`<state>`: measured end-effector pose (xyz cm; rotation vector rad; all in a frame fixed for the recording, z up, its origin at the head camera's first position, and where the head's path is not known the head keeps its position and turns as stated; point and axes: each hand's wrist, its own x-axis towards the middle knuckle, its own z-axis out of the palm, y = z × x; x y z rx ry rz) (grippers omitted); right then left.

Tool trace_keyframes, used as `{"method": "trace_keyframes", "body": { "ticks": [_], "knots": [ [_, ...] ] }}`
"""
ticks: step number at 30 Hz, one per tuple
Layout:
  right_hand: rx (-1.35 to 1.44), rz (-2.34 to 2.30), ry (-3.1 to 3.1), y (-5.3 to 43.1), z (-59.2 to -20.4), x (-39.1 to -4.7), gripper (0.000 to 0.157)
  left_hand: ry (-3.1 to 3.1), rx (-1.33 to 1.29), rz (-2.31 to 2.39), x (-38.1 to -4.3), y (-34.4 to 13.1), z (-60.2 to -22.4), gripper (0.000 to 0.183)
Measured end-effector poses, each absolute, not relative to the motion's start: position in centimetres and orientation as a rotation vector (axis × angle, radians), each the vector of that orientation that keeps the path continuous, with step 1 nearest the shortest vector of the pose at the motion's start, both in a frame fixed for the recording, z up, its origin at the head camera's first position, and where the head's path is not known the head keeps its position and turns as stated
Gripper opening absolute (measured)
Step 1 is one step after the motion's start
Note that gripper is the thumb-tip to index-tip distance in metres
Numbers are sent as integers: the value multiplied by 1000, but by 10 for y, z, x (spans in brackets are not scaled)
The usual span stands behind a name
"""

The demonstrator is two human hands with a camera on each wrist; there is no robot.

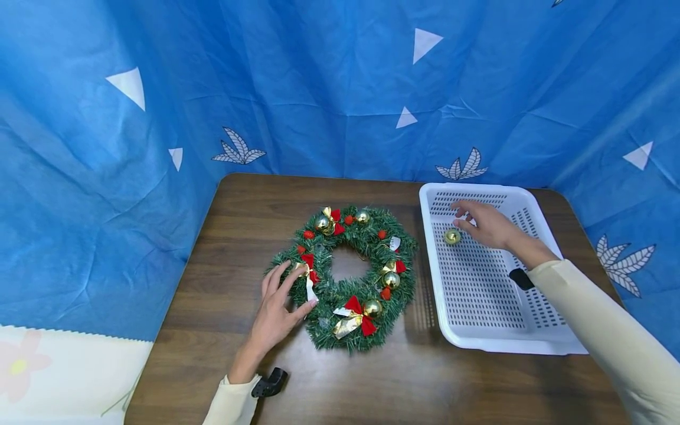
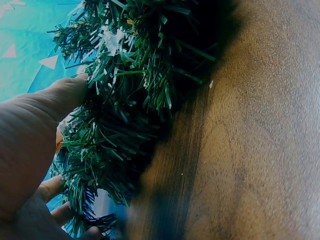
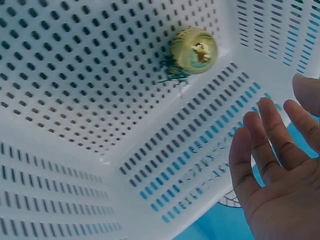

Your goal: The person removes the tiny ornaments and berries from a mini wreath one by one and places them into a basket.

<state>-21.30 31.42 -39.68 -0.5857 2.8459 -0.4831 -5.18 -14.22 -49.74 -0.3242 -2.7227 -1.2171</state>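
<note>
A green Christmas wreath lies on the wooden table, trimmed with gold balls, red berries and red-and-gold bows. At its left side my left hand rests with spread fingers, thumb and fingertips touching the greenery around a bow. The left wrist view shows the thumb lying against the green needles, with other fingertips lower down. My right hand hovers inside the white basket, fingers extended and holding nothing. Just beside its fingertips, a gold ball with a few green strands sits on the basket floor.
The basket's raised, slotted walls stand at the table's right side, close to the wreath. Blue curtain with white triangles hangs behind the table. A pale cloth lies at lower left.
</note>
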Motion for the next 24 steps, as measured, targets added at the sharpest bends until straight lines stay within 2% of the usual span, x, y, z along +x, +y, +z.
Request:
{"method": "trace_keyframes", "body": {
  "ticks": [24],
  "knots": [
    [-833, -573, 2836, 271, -375, -234, 37, -2717, -323, -1193, -52, -142, -499, 74]
  ]
}}
